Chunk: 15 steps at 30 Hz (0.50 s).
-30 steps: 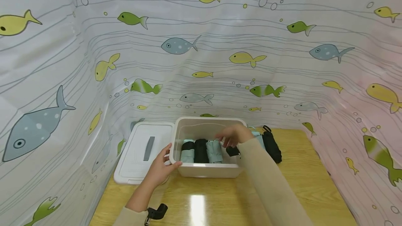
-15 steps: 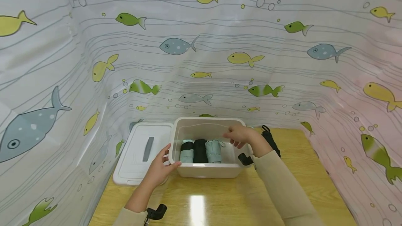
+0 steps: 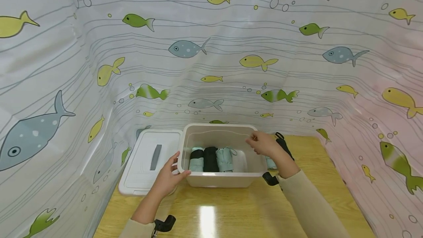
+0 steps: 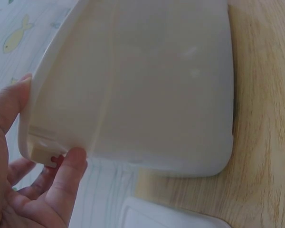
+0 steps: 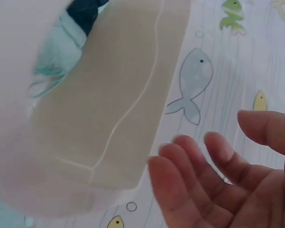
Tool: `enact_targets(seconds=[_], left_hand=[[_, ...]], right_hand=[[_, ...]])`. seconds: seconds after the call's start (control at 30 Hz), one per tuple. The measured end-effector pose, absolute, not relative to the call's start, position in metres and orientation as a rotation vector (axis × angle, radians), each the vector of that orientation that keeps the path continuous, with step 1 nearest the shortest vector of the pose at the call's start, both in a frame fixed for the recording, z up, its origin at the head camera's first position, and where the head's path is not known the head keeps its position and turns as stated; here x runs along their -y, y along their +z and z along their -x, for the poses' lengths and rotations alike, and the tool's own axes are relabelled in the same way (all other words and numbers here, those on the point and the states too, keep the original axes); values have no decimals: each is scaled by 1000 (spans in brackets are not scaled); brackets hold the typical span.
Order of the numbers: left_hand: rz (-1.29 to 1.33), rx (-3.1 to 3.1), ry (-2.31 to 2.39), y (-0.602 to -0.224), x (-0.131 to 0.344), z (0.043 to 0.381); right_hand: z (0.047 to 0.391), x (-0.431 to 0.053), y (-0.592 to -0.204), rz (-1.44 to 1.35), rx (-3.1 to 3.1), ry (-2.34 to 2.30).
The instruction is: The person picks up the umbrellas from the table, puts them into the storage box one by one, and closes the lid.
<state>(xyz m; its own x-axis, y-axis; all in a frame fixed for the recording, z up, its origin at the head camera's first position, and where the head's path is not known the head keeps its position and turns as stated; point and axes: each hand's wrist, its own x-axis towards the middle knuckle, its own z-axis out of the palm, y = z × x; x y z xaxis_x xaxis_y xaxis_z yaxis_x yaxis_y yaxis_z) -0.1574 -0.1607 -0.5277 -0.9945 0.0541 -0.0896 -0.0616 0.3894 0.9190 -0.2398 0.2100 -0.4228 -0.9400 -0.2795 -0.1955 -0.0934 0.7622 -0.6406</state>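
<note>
A white storage box (image 3: 219, 180) holds three folded umbrellas side by side: a pale teal one with a black band (image 3: 196, 165), a black one (image 3: 211, 159) and a pale teal one (image 3: 225, 161) with a loop strap. My left hand (image 3: 167, 180) grips the box's near left corner, thumb and fingers at the rim in the left wrist view. Over the box's right rim hovers my right hand (image 3: 266, 144), holding nothing; its fingers (image 5: 168, 187) are relaxed and apart in the right wrist view.
To the right of the box lie another black umbrella (image 3: 284, 144) and a pale teal umbrella (image 3: 271, 163), partly behind my right arm. A white lid (image 3: 140, 164) with a grey handle sits at the left on the wooden table (image 3: 185, 216). A fish-print curtain surrounds the table.
My right hand has moved right, from above the right-hand teal umbrella in the box to over the right rim. The left hand and the umbrellas in the box stay put.
</note>
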Motion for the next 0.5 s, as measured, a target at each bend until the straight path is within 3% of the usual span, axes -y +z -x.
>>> enact_targets(seconds=[0.5], left_hand=[[18, -2528, 1679, -529, 162, 157]], right_hand=[[232, -263, -462, 207, -3074, -1004]])
